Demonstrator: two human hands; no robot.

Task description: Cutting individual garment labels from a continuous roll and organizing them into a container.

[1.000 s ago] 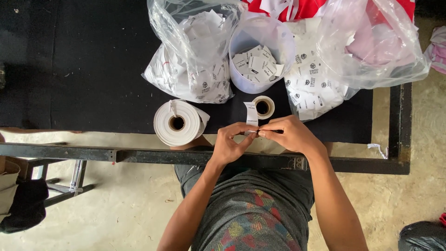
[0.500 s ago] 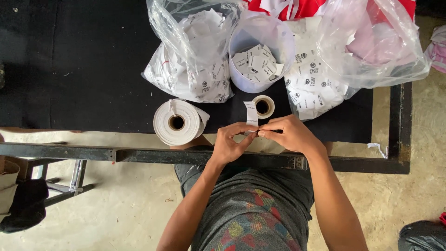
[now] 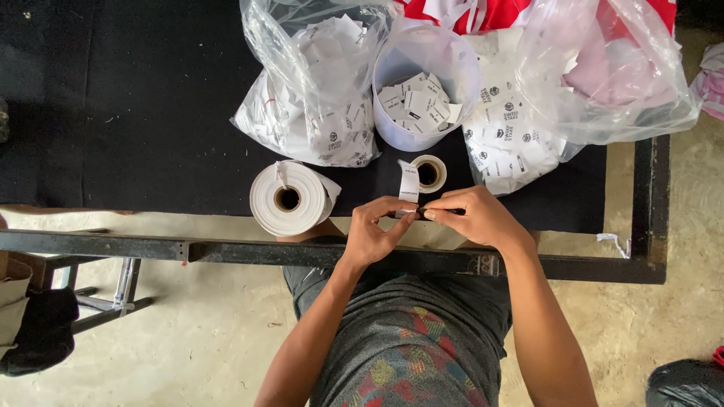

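Note:
My left hand (image 3: pixel 375 230) and my right hand (image 3: pixel 471 216) meet at the near edge of the black table (image 3: pixel 136 128). Between their fingertips they pinch the free end of a white label strip (image 3: pixel 408 183), which runs up to a small, nearly used-up roll (image 3: pixel 429 173). My right hand also seems to hold a thin dark tool at the strip's end; what it is I cannot make out. A large white label roll (image 3: pixel 290 198) lies on its side just left of my left hand.
A white bucket (image 3: pixel 426 71) with several cut labels stands behind the small roll. Clear plastic bags of labels sit on either side, one at left (image 3: pixel 313 90) and one at right (image 3: pixel 520 128). A metal table frame (image 3: pixel 188 249) runs along the front edge.

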